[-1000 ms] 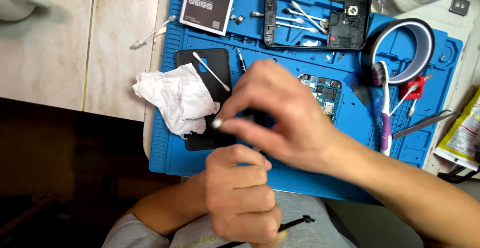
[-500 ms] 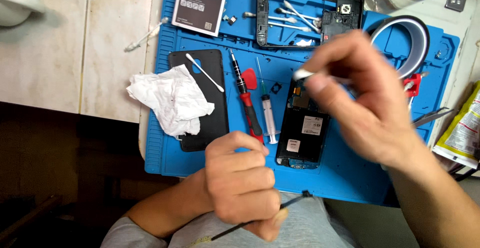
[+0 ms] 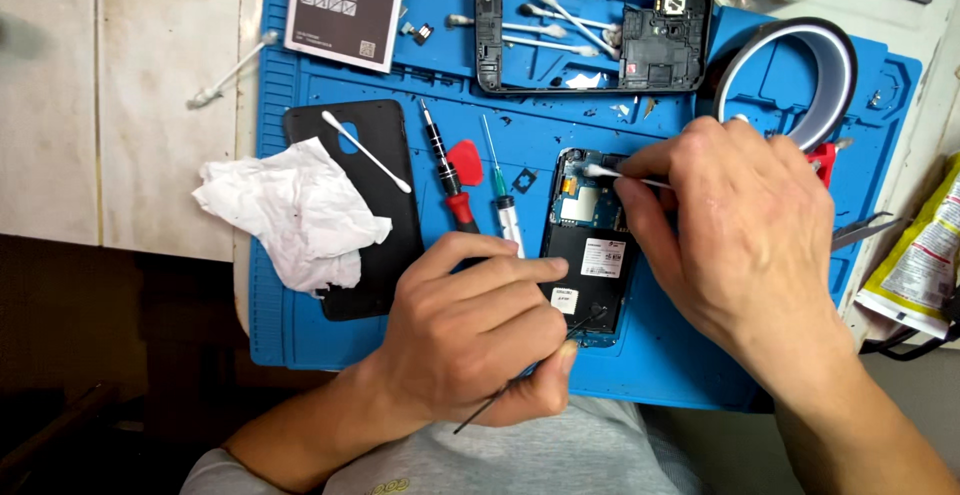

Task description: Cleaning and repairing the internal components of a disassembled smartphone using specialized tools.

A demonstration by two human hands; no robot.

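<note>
1. The opened phone [image 3: 588, 255] is shown lying back-up on the blue repair mat [image 3: 700, 355], near the mat's front edge, between the two hands.
2. The right hand [image 3: 745, 255] is closed in a pinch on a cotton swab [image 3: 600, 170], whose white tip is pressed to the exposed circuit area at the top of the phone.
3. The left hand [image 3: 480, 340] is closed around a thin black probe [image 3: 520, 385], and its fingers are rested on the phone's lower half.
4. Risk: fibres may be shed by the swab and left on the board if it is dragged across sharp components; small parts may be dislodged by heavy pressure.
5. Risk: the probe's tip is held close to the phone's lower edge; a slip of the left hand could scratch or pierce what lies there.
6. Risk: the syringe [image 3: 503, 200] and red-handled screwdriver [image 3: 445, 175], lying just beside the phone, could be knocked by the left hand.
7. Surface: the mat is laid on a pale counter [image 3: 130, 105]; a crumpled tissue [image 3: 290, 215], a black back cover [image 3: 385, 255], a phone frame [image 3: 595, 25] containing swabs, and a tape roll [image 3: 800, 55] are spread across it.
8. Room: only the dark space below the counter's edge is visible.
</note>
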